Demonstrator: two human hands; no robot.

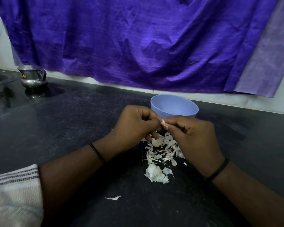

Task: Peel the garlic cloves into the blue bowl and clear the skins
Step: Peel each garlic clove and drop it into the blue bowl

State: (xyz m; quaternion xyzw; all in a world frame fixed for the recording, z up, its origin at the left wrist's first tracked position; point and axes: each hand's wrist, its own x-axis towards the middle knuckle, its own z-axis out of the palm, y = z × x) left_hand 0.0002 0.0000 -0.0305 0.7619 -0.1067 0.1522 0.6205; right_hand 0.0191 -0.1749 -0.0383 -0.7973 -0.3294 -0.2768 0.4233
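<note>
My left hand (134,123) and right hand (192,136) meet at the frame's centre, fingers of both curled and pinching one garlic clove (163,122) between them. The blue bowl (174,105) stands just behind my hands on the dark tabletop (72,128). Loose skins (159,161) lie heaped below my hands, toward the lower centre.
</note>
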